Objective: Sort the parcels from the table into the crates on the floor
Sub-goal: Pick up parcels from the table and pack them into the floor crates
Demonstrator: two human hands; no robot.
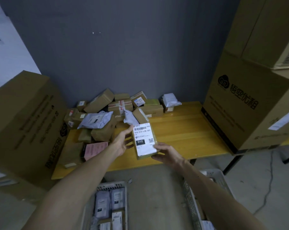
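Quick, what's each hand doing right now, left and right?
Left hand: open, straight fingers against the left side of the labelled parcel.
Right hand: closed, pinching the near end of that parcel.

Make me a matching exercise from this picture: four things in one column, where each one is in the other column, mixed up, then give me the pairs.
Things
1. parcel labelled 010
2. pink parcel
3. grey mailers
4. large printed carton

Places
A. standing on the right end of the table
B. in the crate on the floor
C. gripped by the right hand, above the table's front edge
D. lying flat on the table, front left

Pairs: 1-C, 2-D, 3-B, 4-A
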